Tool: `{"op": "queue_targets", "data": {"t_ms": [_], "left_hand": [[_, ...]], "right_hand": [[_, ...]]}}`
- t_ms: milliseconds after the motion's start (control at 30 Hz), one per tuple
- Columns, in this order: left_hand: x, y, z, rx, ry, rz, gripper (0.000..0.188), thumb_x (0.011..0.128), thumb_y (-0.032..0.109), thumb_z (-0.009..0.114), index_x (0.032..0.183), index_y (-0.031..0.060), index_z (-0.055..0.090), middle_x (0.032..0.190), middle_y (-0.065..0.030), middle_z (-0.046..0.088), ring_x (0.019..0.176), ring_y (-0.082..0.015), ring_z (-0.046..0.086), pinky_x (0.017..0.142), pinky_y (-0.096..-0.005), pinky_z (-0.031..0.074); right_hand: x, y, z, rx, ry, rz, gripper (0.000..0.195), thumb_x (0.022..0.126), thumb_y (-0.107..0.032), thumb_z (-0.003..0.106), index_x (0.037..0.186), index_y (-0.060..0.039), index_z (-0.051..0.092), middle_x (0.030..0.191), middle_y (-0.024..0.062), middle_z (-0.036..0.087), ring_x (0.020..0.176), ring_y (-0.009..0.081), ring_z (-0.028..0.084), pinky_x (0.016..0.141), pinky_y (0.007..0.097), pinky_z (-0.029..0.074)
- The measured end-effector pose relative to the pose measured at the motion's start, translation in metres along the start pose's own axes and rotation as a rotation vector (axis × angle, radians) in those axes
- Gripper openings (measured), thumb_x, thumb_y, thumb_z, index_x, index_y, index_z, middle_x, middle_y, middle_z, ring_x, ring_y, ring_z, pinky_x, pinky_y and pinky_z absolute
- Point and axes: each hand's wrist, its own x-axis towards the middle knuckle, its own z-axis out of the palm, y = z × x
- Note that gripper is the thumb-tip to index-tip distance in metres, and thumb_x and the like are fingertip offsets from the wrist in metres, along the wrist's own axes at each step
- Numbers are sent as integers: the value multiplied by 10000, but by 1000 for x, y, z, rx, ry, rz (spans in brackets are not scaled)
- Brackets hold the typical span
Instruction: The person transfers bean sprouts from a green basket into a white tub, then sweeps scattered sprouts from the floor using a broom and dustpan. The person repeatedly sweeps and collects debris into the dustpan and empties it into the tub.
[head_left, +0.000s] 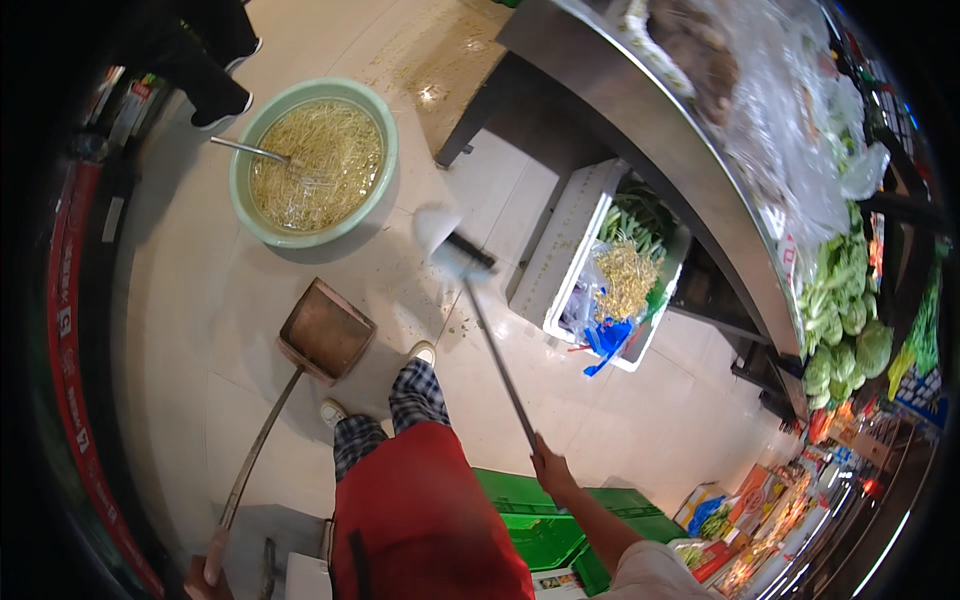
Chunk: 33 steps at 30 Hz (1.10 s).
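Note:
My left hand grips the end of a long-handled dustpan, whose reddish-brown pan rests on the tiled floor ahead of my feet. In my right hand is the shaft of a broom. Its head is blurred and hovers over or touches the floor near the display stand; which one I cannot tell. Small plant scraps lie scattered on the tiles between broom and dustpan.
Ahead left stands a green tub of bean sprouts in water, a metal-handled tool leaning in it. A white foam box with vegetable waste sits by the metal-edged produce stand. Green crates are beside me. A person's legs show far left.

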Motion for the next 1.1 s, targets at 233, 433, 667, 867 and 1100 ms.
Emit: {"op": "queue_targets", "data": {"t_ms": [233,433,667,867,1100], "left_hand": [[3,4,-1,-58,-19,33,154,698,23,617,635,-14,481,534,-181,444,460,-286,427,471,-365,383],[-2,9,-3,-49,15,40,153,712,25,621,627,-24,504,553,-199,479,464,-280,453,484,-352,408],[8,5,-1,-55,26,134,154,723,49,628,637,-30,529,553,-199,509,476,-267,513,486,-351,414],[-2,6,-14,-124,-90,100,165,715,75,627,656,-17,504,548,-180,478,481,-249,489,492,-349,399],[5,-15,-22,-312,-220,155,215,714,139,669,678,8,503,500,-134,480,423,-255,483,436,-348,370]], "right_hand": [[-92,-31,-25,217,146,51,376,841,-193,539,1204,-111,487,517,106,504,418,111,461,406,302,379],[95,-50,-54,351,353,31,289,886,-195,449,1132,-51,499,497,42,449,369,112,442,333,278,353],[216,-56,-20,542,353,280,183,880,-196,444,1000,-59,470,472,69,426,325,185,445,297,334,386],[41,-66,114,661,154,398,429,869,-205,469,1276,-106,375,475,70,450,337,182,468,303,326,404],[-134,-68,204,464,208,162,315,852,-226,499,1136,-92,522,516,73,496,403,143,479,377,317,394]]}}
